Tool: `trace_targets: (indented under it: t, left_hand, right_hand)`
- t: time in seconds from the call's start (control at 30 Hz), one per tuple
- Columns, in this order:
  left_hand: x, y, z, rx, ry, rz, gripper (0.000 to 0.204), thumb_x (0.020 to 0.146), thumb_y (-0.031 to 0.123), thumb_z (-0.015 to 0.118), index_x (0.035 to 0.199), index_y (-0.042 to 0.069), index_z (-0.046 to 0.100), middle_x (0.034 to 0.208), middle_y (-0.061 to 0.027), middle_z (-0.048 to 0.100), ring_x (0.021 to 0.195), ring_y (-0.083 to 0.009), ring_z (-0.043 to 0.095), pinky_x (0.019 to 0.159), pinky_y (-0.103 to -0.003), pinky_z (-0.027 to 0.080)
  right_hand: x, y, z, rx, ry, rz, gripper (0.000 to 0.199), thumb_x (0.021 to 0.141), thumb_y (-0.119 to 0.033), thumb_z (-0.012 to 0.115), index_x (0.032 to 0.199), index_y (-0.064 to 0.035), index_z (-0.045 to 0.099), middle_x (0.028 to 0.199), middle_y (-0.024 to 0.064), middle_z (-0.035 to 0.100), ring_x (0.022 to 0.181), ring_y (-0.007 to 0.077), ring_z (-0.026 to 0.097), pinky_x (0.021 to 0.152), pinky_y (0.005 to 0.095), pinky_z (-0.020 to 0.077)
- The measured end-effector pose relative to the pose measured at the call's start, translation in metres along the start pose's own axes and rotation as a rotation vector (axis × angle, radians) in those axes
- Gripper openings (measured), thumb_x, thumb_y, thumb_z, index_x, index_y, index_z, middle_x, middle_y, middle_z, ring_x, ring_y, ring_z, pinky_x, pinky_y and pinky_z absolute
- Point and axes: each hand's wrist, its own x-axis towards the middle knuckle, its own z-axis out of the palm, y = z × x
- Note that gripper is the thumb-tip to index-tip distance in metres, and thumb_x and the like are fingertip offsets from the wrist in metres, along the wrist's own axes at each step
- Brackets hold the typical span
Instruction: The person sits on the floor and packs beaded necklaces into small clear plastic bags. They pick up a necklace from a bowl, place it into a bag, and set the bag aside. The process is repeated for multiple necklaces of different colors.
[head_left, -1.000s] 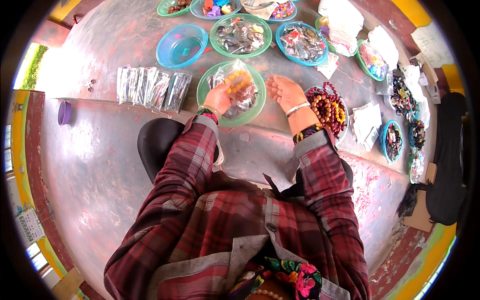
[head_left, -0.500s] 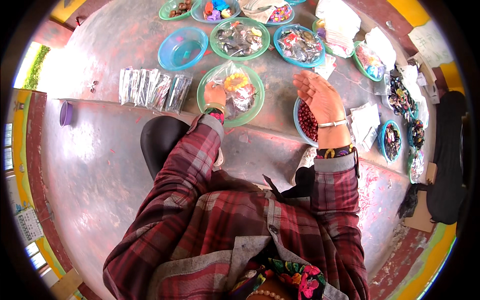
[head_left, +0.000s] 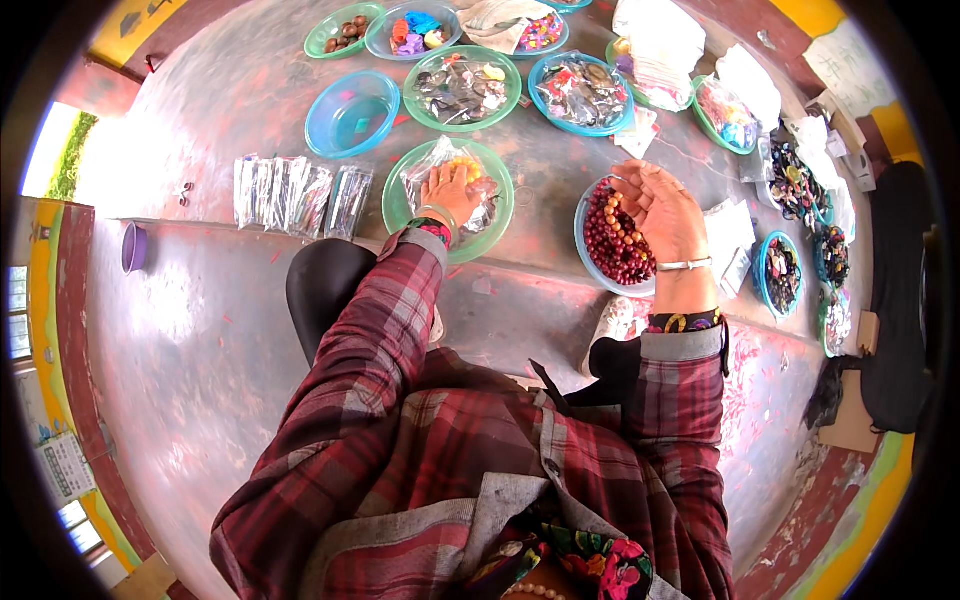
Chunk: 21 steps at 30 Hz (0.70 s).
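Observation:
My left hand (head_left: 455,193) lies palm down with fingers spread on clear plastic bags in a green basin (head_left: 402,222). Beside its fingers, yellow beads (head_left: 470,168) show partly through the plastic. My right hand (head_left: 672,218) is cupped, fingers extended and slightly bent, at the right side of a pale blue bowl (head_left: 582,245). Dark red beads (head_left: 618,262) fill that bowl, and a strand of orange-brown beads (head_left: 612,222) lies on top, next to my right palm. I see nothing held in this hand, though its inner side is partly hidden.
Flat plastic packets (head_left: 290,195) lie in a row at the left, by the step edge. Behind them is a blue basin (head_left: 350,115). More basins with bagged goods, including a green one (head_left: 412,95), stand farther back. White packets (head_left: 728,240) lie right of the bead bowl.
My left hand's fingers have gone from curled at the bag to spread flat over it, covering much of the yellow beads. My right hand has moved lower and right, uncovering the orange-brown strand.

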Motion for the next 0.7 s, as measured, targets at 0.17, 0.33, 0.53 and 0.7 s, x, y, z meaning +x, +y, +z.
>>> trace_targets:
  t: [0.17,0.33,0.53,0.7]
  left_hand:
    - [0.005,0.001,0.003,-0.015,0.243,0.024,0.066,0.080,0.047,0.055,0.133,0.011,0.037,0.139,-0.0220,0.031,0.130,-0.0397,0.025,0.106,-0.049,0.023]
    - [-0.001,0.043,-0.071,-0.278,0.600,0.433,0.048,0.079,0.028,0.062,0.119,0.005,0.050,0.121,-0.0238,0.049,0.116,-0.0406,0.043,0.103,-0.044,0.031]
    - [-0.062,0.099,-0.155,-0.352,0.553,0.790,0.014,0.084,0.014,0.059,0.084,0.001,0.064,0.094,-0.0163,0.064,0.102,-0.0325,0.057,0.087,-0.038,0.044]
    - [-0.071,0.095,-0.118,-0.303,0.418,0.768,0.018,0.082,0.014,0.059,0.071,0.001,0.062,0.078,-0.0129,0.064,0.091,-0.0317,0.060,0.081,-0.041,0.045]
  right_hand:
    - [-0.001,-0.030,-0.044,-0.059,0.134,-0.160,0.023,0.091,-0.017,0.049,0.099,0.0011,0.060,0.098,0.0132,0.064,0.087,0.0201,0.062,0.069,0.0255,0.0470]
    - [-0.008,-0.045,-0.107,0.017,0.394,-0.193,0.020,0.089,-0.016,0.052,0.098,0.0002,0.060,0.097,0.0144,0.065,0.088,0.0219,0.063,0.071,0.0270,0.0486]
    - [-0.005,-0.048,-0.154,-0.011,0.465,-0.187,0.020,0.086,-0.013,0.056,0.098,0.0024,0.059,0.094,0.0156,0.065,0.084,0.0240,0.064,0.071,0.0310,0.0512]
    - [-0.004,-0.040,-0.240,-0.191,0.673,-0.172,0.020,0.084,-0.014,0.057,0.096,0.0017,0.060,0.087,0.0135,0.066,0.075,0.0212,0.065,0.065,0.0286,0.0510]
